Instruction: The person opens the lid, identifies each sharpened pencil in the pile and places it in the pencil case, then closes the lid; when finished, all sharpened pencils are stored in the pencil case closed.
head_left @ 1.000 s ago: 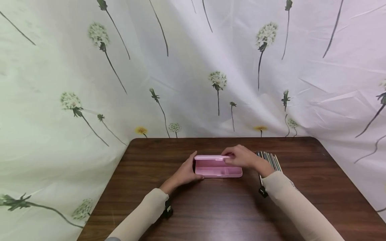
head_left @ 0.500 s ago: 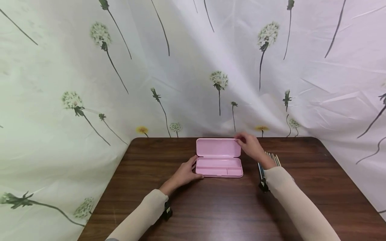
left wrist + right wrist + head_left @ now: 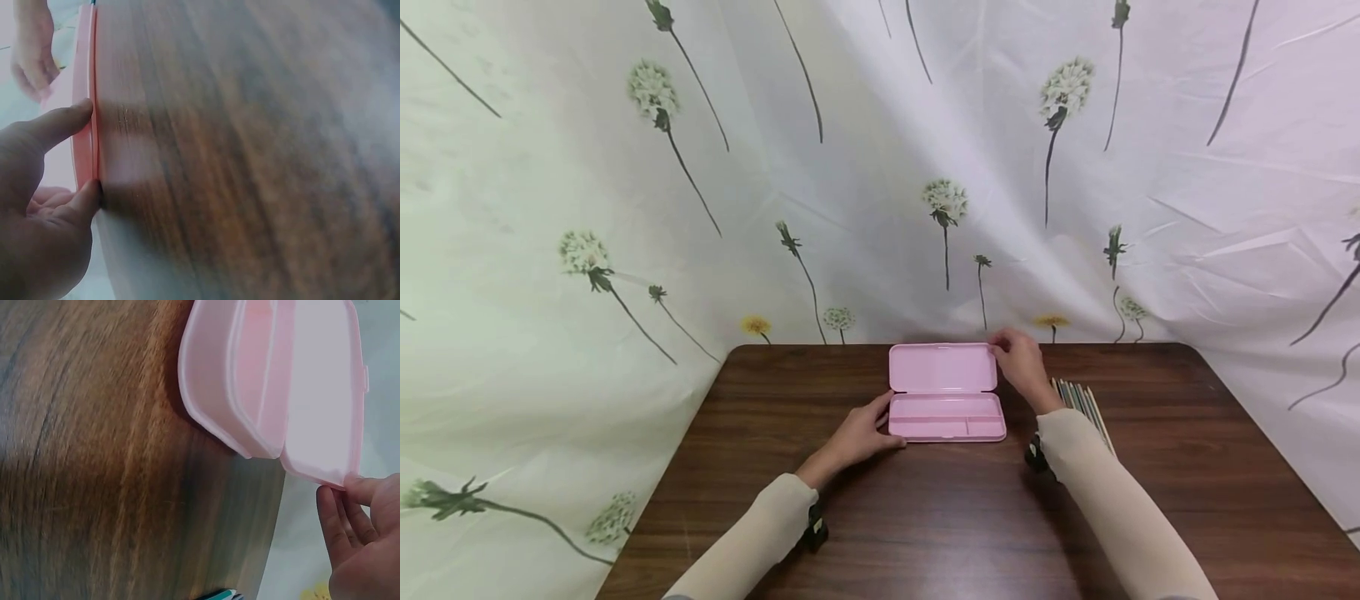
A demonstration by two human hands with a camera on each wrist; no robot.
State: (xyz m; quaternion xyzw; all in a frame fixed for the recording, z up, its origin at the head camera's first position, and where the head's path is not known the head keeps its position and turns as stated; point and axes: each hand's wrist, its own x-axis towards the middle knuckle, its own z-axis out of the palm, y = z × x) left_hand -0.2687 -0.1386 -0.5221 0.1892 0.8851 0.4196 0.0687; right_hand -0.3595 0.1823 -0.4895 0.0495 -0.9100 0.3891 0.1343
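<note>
A pink pencil case (image 3: 917, 406) lies with its lid (image 3: 942, 369) swung back toward the far table edge. Thin walls divide its bare inside into a long compartment and smaller ones. My left hand (image 3: 856, 435) grips the case's left end, thumb at the front corner and fingers behind. In the left wrist view the thumb and a finger touch the pink rim (image 3: 83, 150). My right hand (image 3: 1021, 364) pinches the lid's far right corner between thumb and fingers, plainly seen in the right wrist view beside the open lid (image 3: 322, 387).
Several pencils (image 3: 1086, 408) lie side by side right of the case, partly hidden by my right sleeve (image 3: 1090, 458). A brown wooden table (image 3: 925, 525) carries everything. Behind its far edge hangs a pale cloth (image 3: 865, 208) printed with dandelions.
The lid was partly raised a second ago; my right hand has swung it up and back, so the compartments show. The left hand has stayed at the case's left end.
</note>
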